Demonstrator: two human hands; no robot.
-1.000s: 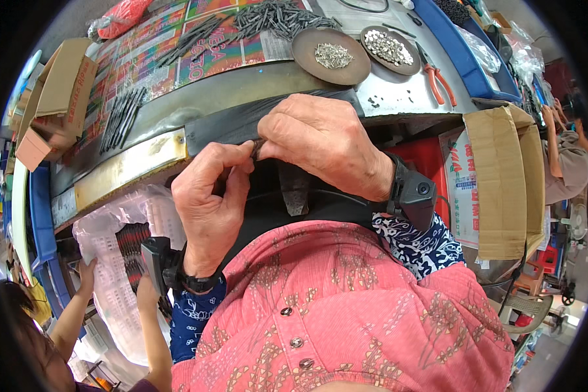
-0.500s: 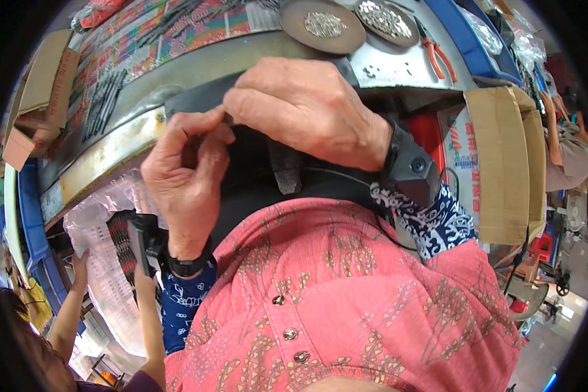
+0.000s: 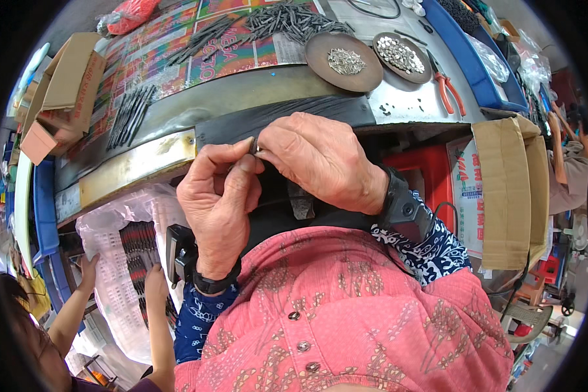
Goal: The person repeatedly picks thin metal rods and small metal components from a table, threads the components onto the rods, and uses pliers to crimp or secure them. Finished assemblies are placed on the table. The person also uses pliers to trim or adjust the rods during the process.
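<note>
My left hand (image 3: 219, 202) and my right hand (image 3: 323, 160) meet in front of me, just off the near edge of the workbench. Pinched in the left thumb and forefinger is a small dark piece (image 3: 253, 146), too small to name. The right fingertips press together right beside it; whatever they grip is hidden. Beyond my hands, a brown plate (image 3: 317, 62) carries small silvery pins. A second dark plate (image 3: 380, 40) bears round silvery pieces. Black cloth (image 3: 281, 112) covers part of the bench edge, and a pile of thin black strips (image 3: 294, 23) lies farther back.
Red-handled pliers (image 3: 447, 91) lie right of the plates, near a blue tray (image 3: 483, 75). More black strips (image 3: 132, 116) rest at left by a cardboard box (image 3: 68, 91). Another carton (image 3: 509, 189) stands at right. A co-worker's hands (image 3: 153, 284) hold a plastic-lined load at lower left.
The view has shifted, so bench and hands sit lower and more of the bench back shows. My fingertips stay close together, and the dark piece now shows between them.
</note>
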